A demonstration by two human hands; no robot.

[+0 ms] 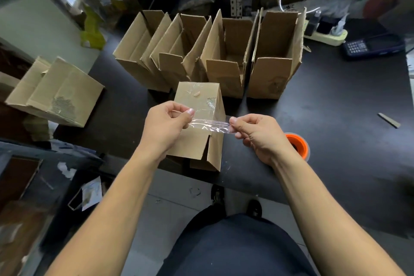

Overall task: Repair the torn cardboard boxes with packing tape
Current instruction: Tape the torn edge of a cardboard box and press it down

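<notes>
— What are the hands doing over the table?
— The left hand (pixel 164 123) and the right hand (pixel 257 134) are each pinching one end of a clear strip of tape (pixel 209 125), stretching it flat between them, just above a cardboard box (pixel 197 101) that is lying on the black table (pixel 336 119) with its open flaps facing the person.
— Anything already on that box?
— Clear tape is shining on its upper face.
— And around it?
— Four open boxes (pixel 226 56) are standing in a row behind it, an orange tape roll (pixel 299 143) is sitting just beside the right wrist, and another box (pixel 56 92) is lying off the table's left edge
</notes>
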